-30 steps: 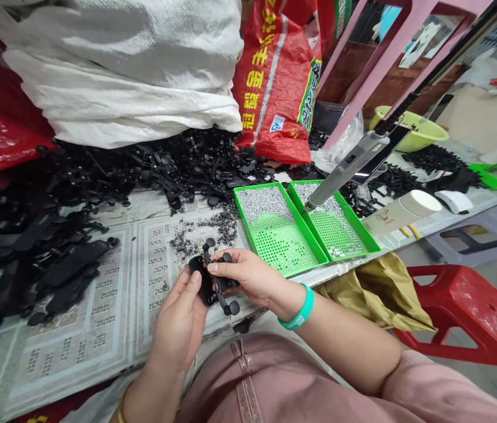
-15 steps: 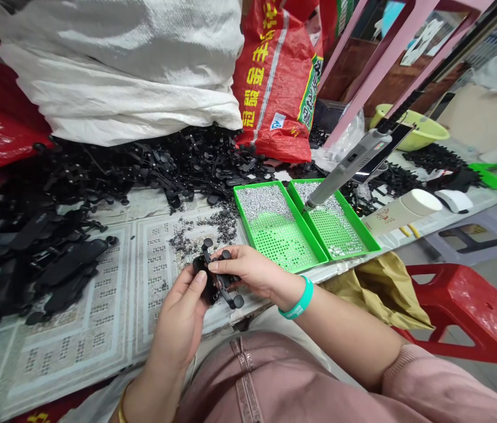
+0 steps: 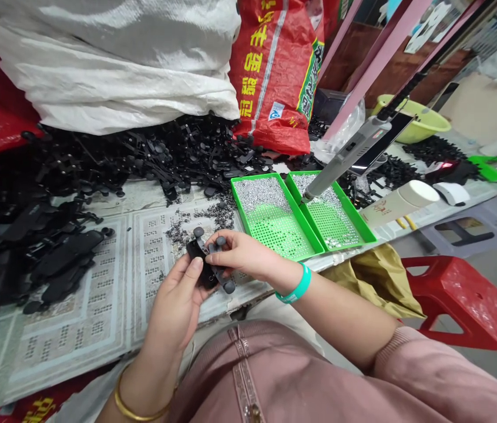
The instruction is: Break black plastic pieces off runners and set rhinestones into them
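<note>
Both hands hold one small black plastic part [image 3: 208, 265] with round knobbed arms, just above the near edge of the table. My left hand [image 3: 178, 305] cups it from below, thumb pressed on its face. My right hand [image 3: 244, 255] pinches the part's upper arms with closed fingers; a teal band circles that wrist. Part of the piece is hidden under my fingers.
A heap of black plastic parts [image 3: 98, 170] covers the table's left and back. Two green perforated trays [image 3: 275, 220] of small metal bits sit to the right, with a hanging grey electric screwdriver [image 3: 345, 158] over them. White and red sacks stand behind; a red stool [image 3: 464, 302] is at right.
The part and both hands have shifted slightly left and up in view as the camera tilted. The grip on the part is the same.
</note>
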A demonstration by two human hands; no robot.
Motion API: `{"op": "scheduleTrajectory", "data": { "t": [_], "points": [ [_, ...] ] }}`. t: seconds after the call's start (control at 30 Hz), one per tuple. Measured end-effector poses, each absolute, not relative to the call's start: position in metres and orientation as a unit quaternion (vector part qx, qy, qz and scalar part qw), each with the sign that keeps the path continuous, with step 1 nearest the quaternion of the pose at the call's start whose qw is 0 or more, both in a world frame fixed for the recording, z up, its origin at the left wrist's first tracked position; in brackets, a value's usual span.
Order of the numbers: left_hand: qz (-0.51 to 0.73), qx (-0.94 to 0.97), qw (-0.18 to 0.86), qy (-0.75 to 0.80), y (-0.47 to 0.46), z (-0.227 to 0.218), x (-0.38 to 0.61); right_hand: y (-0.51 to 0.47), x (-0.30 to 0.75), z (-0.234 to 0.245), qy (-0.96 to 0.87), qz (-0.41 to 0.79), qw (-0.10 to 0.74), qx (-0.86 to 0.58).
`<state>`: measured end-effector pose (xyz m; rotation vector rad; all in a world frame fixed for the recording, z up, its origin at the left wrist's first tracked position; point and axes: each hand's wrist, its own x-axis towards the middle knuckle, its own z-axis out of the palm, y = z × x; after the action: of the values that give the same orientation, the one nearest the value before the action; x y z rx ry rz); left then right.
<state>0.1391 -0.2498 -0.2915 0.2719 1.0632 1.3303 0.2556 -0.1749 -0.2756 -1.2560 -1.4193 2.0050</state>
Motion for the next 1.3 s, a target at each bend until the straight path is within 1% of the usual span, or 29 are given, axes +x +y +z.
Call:
{"op": "scheduleTrajectory", "data": {
  "t": [0.13,0.33,0.67,0.93,1.2,1.3],
  "points": [
    [0.588,0.115,0.651,0.467,-0.250,-0.291,0.138,-0.176,0.255,-0.274,-0.500,0.721,0.195,-0.439],
    [0.580,0.122,0.657,0.466,-0.251,-0.291,0.136,-0.176,0.256,-0.268,-0.478,0.725,0.176,-0.464],
    [0.584,0.103,0.660,0.461,-0.249,-0.292,0.136,-0.173,0.257,-0.275,-0.545,0.682,0.173,-0.456],
    [0.592,0.102,0.646,0.470,-0.247,-0.293,0.138,-0.172,0.257,-0.284,-0.564,0.663,0.194,-0.452],
    [0.599,0.097,0.628,0.486,-0.247,-0.294,0.139,-0.171,0.259,-0.288,-0.635,0.588,0.189,-0.463],
    [0.604,0.097,0.625,0.485,-0.246,-0.295,0.140,-0.171,0.258,-0.287,-0.635,0.580,0.197,-0.470]
  ]
}}
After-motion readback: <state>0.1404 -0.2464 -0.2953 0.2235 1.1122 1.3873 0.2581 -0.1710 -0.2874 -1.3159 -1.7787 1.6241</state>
